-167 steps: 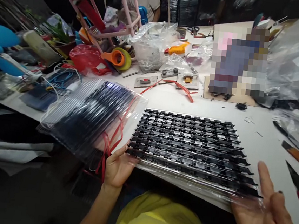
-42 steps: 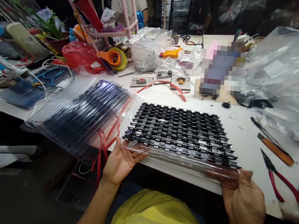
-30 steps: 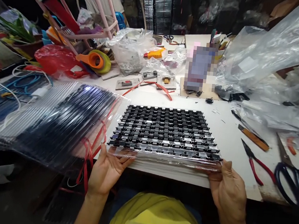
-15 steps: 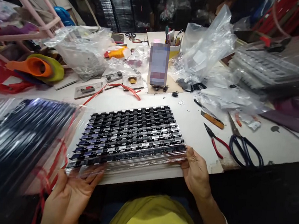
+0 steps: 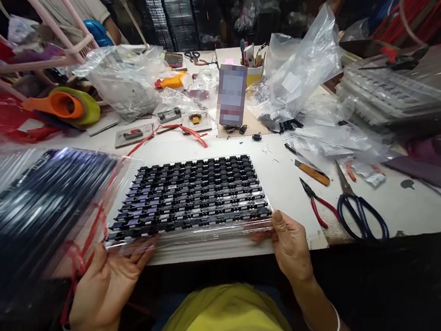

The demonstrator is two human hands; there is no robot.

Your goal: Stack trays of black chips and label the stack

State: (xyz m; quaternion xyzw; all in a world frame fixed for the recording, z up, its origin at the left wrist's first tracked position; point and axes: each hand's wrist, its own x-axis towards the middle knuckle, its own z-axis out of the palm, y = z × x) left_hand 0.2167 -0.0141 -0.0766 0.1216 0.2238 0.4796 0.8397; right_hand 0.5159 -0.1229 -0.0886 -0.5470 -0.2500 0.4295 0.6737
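Observation:
A clear plastic tray [image 5: 214, 233] with rows of small black parts [image 5: 196, 194] lies tilted over the front of the white table. At its near left corner my left hand [image 5: 110, 282] grips it, thumb on the edge and fingers underneath, seen through the plastic. My right hand [image 5: 291, 245] pinches the near right corner between thumb and fingers. Just left of the tray are a stack of similar trays [image 5: 46, 195], blurred, and a red plastic ribbon [image 5: 98, 221] that runs down close to my left hand.
Right of the tray lie red-handled pliers [image 5: 318, 206], dark-handled scissors [image 5: 359, 215] and an orange cutter knife [image 5: 311, 171]. A phone [image 5: 232, 96] stands upright behind, its screen blurred. Plastic bags [image 5: 299, 74], an orange tape dispenser [image 5: 60, 104] and stacked trays [image 5: 391, 93] surround the work area.
The view has shifted slightly. Both hands keep hold of the tray, whose near edge sits a little higher in the picture. Part of another person's arm now shows at the back left.

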